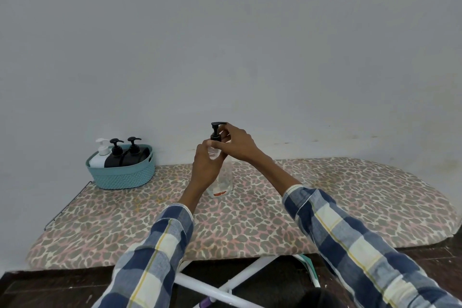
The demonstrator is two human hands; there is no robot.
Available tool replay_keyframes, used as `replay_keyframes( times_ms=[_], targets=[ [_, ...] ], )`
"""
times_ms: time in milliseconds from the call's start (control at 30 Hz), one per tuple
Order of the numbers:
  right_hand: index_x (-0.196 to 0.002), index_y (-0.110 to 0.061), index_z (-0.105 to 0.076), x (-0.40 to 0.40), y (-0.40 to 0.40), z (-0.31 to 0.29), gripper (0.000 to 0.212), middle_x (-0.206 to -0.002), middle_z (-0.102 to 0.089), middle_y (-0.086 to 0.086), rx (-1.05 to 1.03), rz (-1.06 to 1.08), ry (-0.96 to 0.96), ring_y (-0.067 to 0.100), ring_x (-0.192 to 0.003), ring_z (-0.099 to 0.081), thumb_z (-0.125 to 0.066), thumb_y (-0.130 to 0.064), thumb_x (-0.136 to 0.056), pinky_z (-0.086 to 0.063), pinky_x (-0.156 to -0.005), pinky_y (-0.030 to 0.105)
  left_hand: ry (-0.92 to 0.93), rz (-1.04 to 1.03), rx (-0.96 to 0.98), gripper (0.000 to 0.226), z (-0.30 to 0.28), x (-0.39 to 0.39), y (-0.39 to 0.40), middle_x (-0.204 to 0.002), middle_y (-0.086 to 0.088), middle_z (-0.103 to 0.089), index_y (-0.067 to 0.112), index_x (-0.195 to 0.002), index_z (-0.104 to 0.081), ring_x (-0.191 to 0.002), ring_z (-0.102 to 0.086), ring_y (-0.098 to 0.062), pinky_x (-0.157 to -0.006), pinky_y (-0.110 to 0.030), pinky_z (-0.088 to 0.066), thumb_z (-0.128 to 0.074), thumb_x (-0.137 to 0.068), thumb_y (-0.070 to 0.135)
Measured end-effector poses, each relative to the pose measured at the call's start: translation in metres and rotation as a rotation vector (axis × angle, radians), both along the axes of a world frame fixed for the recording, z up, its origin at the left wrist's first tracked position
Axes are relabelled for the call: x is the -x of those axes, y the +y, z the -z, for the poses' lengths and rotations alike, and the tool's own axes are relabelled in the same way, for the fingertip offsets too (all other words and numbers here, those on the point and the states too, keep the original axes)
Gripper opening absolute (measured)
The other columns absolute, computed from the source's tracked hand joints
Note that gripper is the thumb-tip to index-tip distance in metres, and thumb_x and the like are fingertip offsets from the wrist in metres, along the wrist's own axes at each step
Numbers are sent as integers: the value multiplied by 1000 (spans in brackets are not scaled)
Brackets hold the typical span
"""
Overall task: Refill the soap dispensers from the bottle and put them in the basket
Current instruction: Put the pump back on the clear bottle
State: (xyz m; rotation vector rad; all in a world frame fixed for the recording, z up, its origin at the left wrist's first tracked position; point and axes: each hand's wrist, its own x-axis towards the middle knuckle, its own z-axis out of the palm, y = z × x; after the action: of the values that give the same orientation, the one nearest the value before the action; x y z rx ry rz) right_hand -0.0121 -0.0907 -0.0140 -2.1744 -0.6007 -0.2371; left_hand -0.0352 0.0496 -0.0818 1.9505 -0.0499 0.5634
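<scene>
A bare grey wall rises behind an ironing board (pixel 250 220) in a leopard-print cover. At its far left stands a teal basket (pixel 121 174) already holding three dispensers, one white (pixel 99 155) and two black (pixel 115 155) (pixel 133 154), so most of the job looks done. One clear dispenser (pixel 221 177) stands upright mid-board (how full, I cannot tell). The left hand (pixel 205 165) wraps its shoulder, grip clamped around it. The right hand (pixel 237 142) reaches over from the right, fingers pinching the black pump (pixel 215 132), probably screwing it on. The refill bottle is not in view.
</scene>
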Motion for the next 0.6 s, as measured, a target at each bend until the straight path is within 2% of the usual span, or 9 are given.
replay_keyframes(
  times_ms=[67,133,233,300,367,433,500,600],
  targets=[
    [-127,-36,-68,-2,-3,0,36,-112,-75,-14,-37,-60,48,8,-108,-69,-74,-44,-92,-51,-97,35,5,-2,-9,51,0,0,0,-137,1,-60,22,-143,-56,-122,-60,-16,-94,-30,-47,-72,-100,43],
    [-123,-34,-73,-4,-7,1,30,-114,-76,-11,-92,-84,93,11,-110,-69,-73,-37,-93,-53,-103,41,0,-6,-20,50,-1,0,-3,-135,1,-60,23,-144,-55,-121,-60,-16,-97,-33,-48,-70,-101,44],
    [-100,-33,-72,-5,-12,8,19,-105,-76,-10,-236,-49,124,13,-103,-71,-84,-37,-86,-58,-98,44,-17,0,-40,50,-1,1,-8,-133,2,-59,24,-144,-56,-118,-60,-13,-88,-22,-45,-70,-100,44],
    [-92,-23,-66,-4,-12,14,30,-97,-78,-11,-308,-16,117,9,-94,-73,-88,-40,-81,-60,-90,41,-29,9,-32,50,-1,2,-9,-134,3,-60,24,-144,-56,-117,-60,-11,-86,-16,-44,-71,-100,44],
    [-100,-18,-67,-1,-11,16,37,-94,-78,-11,-335,-34,126,6,-91,-73,-88,-43,-82,-59,-86,36,-36,8,-19,51,-1,3,-8,-134,4,-60,24,-145,-56,-118,-60,-10,-91,-20,-48,-71,-100,43],
    [-115,-26,-70,2,-12,11,34,-101,-77,-9,-315,-98,141,8,-99,-72,-82,-44,-89,-57,-88,31,-35,0,-15,50,-1,5,-6,-134,4,-61,24,-144,-56,-118,-60,-10,-94,-22,-48,-71,-100,42],
    [-126,-32,-71,2,-13,8,33,-110,-76,-10,-251,-134,122,10,-106,-71,-76,-43,-95,-56,-94,33,-29,3,-12,49,-2,6,-6,-135,4,-60,23,-144,-55,-119,-59,-10,-88,-15,-43,-70,-101,42],
    [-118,-30,-76,0,-10,9,24,-116,-75,-14,-190,-93,74,8,-106,-71,-74,-39,-96,-57,-98,39,-30,-6,-14,49,-3,7,-8,-134,4,-60,23,-143,-56,-117,-58,-9,-85,-15,-41,-70,-101,42]
  ],
)
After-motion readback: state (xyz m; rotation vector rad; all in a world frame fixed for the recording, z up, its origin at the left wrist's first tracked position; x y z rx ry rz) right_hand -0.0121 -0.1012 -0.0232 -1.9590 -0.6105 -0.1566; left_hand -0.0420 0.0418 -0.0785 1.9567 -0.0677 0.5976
